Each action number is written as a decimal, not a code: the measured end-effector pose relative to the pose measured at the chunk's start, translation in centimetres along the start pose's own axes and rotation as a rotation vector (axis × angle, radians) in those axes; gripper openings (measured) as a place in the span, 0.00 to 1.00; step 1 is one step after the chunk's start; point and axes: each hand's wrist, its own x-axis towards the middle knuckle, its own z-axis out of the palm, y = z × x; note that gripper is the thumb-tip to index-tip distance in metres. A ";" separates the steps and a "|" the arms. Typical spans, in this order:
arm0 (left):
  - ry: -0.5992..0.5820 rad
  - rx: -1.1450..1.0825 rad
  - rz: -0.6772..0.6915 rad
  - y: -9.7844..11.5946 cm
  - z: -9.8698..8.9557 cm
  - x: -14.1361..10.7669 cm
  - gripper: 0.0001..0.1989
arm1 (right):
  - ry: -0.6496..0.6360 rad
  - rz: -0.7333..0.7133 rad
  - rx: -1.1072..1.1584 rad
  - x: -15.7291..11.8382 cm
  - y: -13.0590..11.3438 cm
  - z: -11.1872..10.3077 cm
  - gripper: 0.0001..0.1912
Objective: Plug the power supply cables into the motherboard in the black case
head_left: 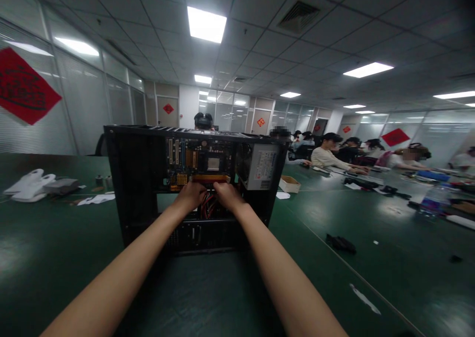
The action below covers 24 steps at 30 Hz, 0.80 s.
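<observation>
A black computer case (113, 178) stands on the table with its open side facing me. Inside it is a motherboard (230, 151) with a bare square processor socket area (213, 164). Long orange-yellow memory slots (210, 177) run along the board's lower edge. My left hand (191, 197) is at the left end of these slots, fingers curled in. My right hand (229, 197) is at their right end, also with bent fingers. Whatever the fingertips pinch is too small and hidden to tell. Red and black cables (209, 207) hang just below, between both hands.
A silver power supply (259, 166) sits in the case's upper right. On the green table (311, 277) lie a small open box (289, 184), a black item (340, 243), white plastic bags (31, 184) and a bottle (432, 201). Several people work at the right.
</observation>
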 end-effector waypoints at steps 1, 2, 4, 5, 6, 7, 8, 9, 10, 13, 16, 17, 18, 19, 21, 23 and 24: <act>0.004 -0.010 0.003 0.0 0.0 -0.1 0.13 | 0.002 0.000 0.016 -0.1 0.0 0.0 0.12; 0.009 -0.021 0.009 0.0 -0.1 -0.2 0.14 | 0.005 0.000 0.033 -0.2 0.0 0.0 0.12; 0.013 -0.038 0.021 -0.1 -0.1 -0.4 0.14 | 0.011 0.006 0.058 -0.4 0.1 0.1 0.12; 0.015 -0.043 0.023 -0.2 -0.1 -0.5 0.14 | 0.017 0.011 0.073 -0.5 0.2 0.2 0.12; 0.018 -0.045 0.020 -0.3 -0.1 -0.6 0.14 | 0.026 0.013 0.093 -0.6 0.4 0.4 0.12; 0.021 -0.043 0.013 -0.3 -0.1 -0.7 0.14 | 0.039 0.013 0.121 -0.7 0.6 0.5 0.12; 0.024 -0.038 0.002 -0.2 -0.1 -0.8 0.14 | 0.053 0.013 0.150 -0.7 0.8 0.6 0.13; 0.026 -0.030 -0.011 -0.2 -0.2 -0.9 0.14 | 0.065 0.015 0.174 -0.7 0.9 0.7 0.13; 0.027 -0.020 -0.021 -0.1 -0.3 -0.9 0.14 | 0.073 0.019 0.186 -0.7 1.0 0.8 0.14; 0.023 -0.003 -0.030 0.2 -0.5 -1.0 0.14 | 0.061 0.049 0.161 -0.4 1.0 0.9 0.15; 0.012 -0.008 -0.023 0.4 -0.6 -1.1 0.14 | 0.037 0.067 0.127 -0.3 0.8 0.8 0.16; 0.009 -0.010 -0.018 0.4 -0.7 -1.1 0.14 | 0.033 0.071 0.120 -0.3 0.7 0.7 0.16; 0.009 -0.013 -0.014 0.5 -0.7 -1.1 0.14 | 0.031 0.077 0.112 -0.2 0.6 0.7 0.16; 0.010 -0.015 -0.011 0.5 -0.7 -1.1 0.14 | 0.031 0.083 0.106 -0.2 0.6 0.6 0.16; 0.007 -0.013 -0.017 0.6 -0.8 -1.1 0.14 | 0.030 0.095 0.097 -0.2 0.5 0.6 0.15; -0.001 -0.002 -0.039 0.7 -0.8 -1.1 0.14 | 0.028 0.104 0.096 -0.1 0.5 0.6 0.15; -0.001 0.006 -0.050 0.8 -0.8 -1.1 0.14 | 0.029 0.107 0.100 0.0 0.5 0.7 0.14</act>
